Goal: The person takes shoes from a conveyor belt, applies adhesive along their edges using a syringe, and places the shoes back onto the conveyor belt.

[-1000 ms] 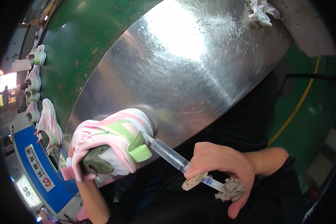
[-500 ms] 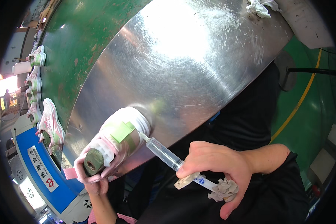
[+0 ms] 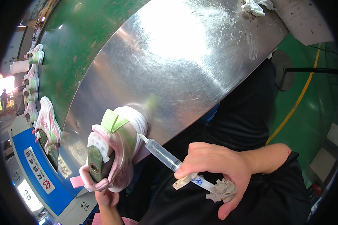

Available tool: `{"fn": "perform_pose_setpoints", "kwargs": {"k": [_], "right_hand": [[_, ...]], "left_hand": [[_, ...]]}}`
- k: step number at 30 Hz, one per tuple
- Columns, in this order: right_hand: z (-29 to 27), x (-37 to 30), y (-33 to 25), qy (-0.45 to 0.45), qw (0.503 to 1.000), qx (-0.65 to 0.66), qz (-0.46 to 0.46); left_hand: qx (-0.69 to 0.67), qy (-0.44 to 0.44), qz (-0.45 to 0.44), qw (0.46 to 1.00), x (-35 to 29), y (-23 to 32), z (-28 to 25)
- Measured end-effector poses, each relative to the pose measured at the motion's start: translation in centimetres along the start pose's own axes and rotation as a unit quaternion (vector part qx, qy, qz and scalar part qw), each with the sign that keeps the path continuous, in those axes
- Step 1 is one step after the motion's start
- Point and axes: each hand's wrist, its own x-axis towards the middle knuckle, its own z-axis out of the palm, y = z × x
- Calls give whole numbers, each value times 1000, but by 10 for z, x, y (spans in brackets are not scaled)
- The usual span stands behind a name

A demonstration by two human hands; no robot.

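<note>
At the lower edge of the head view, the person's right hand (image 3: 218, 176) is closed around a clear syringe (image 3: 169, 158) with a wad of grey rag (image 3: 223, 190) tucked in the same grip. The syringe tip meets the white sole edge of a pink, white and green sneaker (image 3: 116, 146). The left hand (image 3: 106, 195), mostly hidden under the shoe, grips it from below; how far its fingers curl cannot be told. The sneaker sits on a dark last (image 3: 95, 165) at the near rim of a curved steel table (image 3: 184, 63), whose polished top lies open beyond it. A blue machine casing (image 3: 45, 187) crowds the left side.

Compared with half a second ago, the shoe has rolled further over, its collar and heel tab now turned toward the camera, while the right hand has barely shifted.

Farther off, a green belt (image 3: 64, 45) carries 4 more sneakers (image 3: 47, 123) along the left, a crumpled white cloth (image 3: 253, 5) lies at the table's far edge, and a yellow line crosses the green floor (image 3: 308, 112) to the right.
</note>
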Motion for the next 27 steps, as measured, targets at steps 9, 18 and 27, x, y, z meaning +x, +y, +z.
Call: {"fn": "perform_pose_setpoints", "kwargs": {"k": [9, 18, 27], "right_hand": [[4, -1, -6, 1, 1000, -19, 8], [7, 4, -9, 32, 996, -39, -72], [10, -1, -11, -23, 995, -79, -64]], "left_hand": [[-147, -12, -100, 984, -36, -25, -12], [-207, -71, -145, 965, -40, -50, 18], [-244, -122, -231, 934, -33, -63, 38]]}}
